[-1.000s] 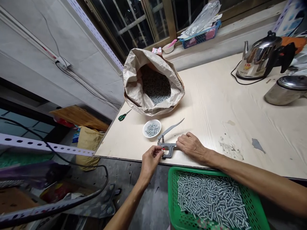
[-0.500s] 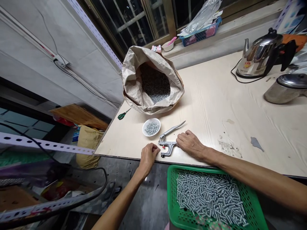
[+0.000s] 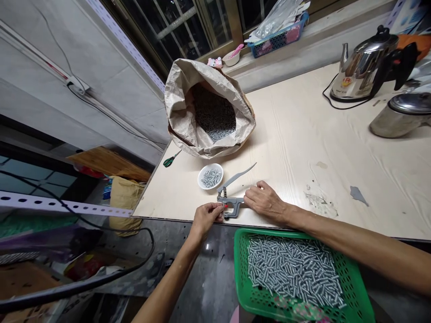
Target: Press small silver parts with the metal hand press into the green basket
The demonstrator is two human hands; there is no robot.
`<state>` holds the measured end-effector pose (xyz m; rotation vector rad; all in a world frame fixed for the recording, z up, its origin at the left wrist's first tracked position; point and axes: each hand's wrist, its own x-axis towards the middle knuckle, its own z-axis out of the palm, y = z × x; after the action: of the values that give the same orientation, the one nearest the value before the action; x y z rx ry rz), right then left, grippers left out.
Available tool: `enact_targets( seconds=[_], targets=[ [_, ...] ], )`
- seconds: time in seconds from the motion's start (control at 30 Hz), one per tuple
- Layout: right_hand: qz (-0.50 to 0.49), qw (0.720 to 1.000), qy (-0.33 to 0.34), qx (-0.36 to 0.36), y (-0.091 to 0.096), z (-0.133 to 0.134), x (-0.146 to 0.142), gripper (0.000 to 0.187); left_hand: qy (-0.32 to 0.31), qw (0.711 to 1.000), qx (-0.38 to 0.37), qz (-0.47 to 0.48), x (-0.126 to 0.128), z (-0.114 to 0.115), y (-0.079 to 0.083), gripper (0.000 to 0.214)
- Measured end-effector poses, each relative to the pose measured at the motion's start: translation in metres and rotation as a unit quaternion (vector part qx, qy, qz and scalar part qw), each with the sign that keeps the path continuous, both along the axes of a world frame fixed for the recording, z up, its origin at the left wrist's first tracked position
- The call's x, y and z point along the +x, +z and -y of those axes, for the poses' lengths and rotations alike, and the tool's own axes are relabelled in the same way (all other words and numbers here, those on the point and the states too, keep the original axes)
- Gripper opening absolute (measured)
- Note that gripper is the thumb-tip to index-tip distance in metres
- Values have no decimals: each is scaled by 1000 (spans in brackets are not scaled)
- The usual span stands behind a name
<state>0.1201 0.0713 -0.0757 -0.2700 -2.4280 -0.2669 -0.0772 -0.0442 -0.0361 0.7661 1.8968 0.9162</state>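
Observation:
Grey hand-press pliers lie near the front edge of the pale wooden table, upper handle raised. My right hand rests closed on the lower handle and holds the tool down. My left hand pinches something small at the red-tipped jaw; I cannot make out what. Just behind the tool stands a small white bowl of little metal pieces. Below the table edge a green basket holds several small metal tubes.
A paper sack of metal parts stands open behind the bowl, green scissors to its left. A steel kettle with cord and a steel pot sit far right. A blue basket is on the sill.
My left hand drew back from the jaw to the table edge, then returned to it with a pinch. The pliers shifted slightly left. My right hand stayed on the handle.

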Motion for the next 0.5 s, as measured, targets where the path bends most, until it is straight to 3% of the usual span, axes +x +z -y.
enact_targets(
  seconds=[0.3,0.5],
  targets=[
    [1,1000,-7,13,-1,1,0,29,-97,977,17,-189,7,4,6,26],
    [8,1000,-9,9,0,1,0,30,-3,1000,-11,8,8,3,9,39]
  ],
)
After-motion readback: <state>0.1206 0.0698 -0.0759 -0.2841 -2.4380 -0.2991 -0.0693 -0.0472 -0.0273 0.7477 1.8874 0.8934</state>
